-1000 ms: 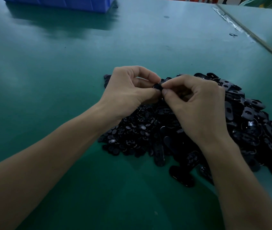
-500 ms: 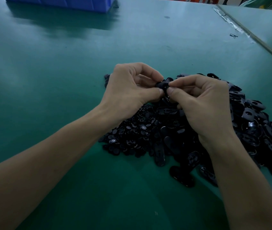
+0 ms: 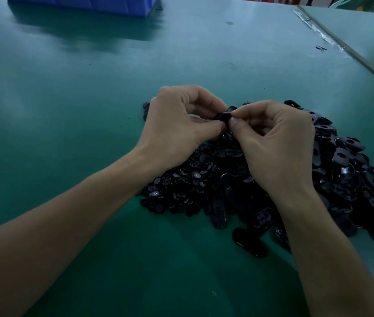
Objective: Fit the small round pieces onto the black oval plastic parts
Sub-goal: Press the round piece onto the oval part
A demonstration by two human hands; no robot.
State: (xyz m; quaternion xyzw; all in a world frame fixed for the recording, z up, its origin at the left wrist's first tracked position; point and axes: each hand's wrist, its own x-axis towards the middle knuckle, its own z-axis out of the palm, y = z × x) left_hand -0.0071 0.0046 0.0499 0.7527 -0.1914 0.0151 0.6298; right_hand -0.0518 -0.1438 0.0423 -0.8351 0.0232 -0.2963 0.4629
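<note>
A heap of black oval plastic parts (image 3: 346, 179) lies on the green table at centre right. Small round pieces (image 3: 181, 181) form its left part, under my left wrist. Above the heap my left hand (image 3: 177, 126) and my right hand (image 3: 275, 143) meet fingertip to fingertip. Between them they pinch one black oval part (image 3: 223, 116), thumb and forefinger of each hand curled round it. Whether a round piece sits on it is hidden by my fingers.
A blue plastic bin (image 3: 83, 3) stands at the far left edge of the green table (image 3: 67, 88). A seam with a metal strip (image 3: 332, 40) runs diagonally at the far right. One loose oval part (image 3: 250, 242) lies nearest me.
Both hands have shifted slightly right and up over the heap, still pinching the same part. My right fingertips have turned a little on it.
</note>
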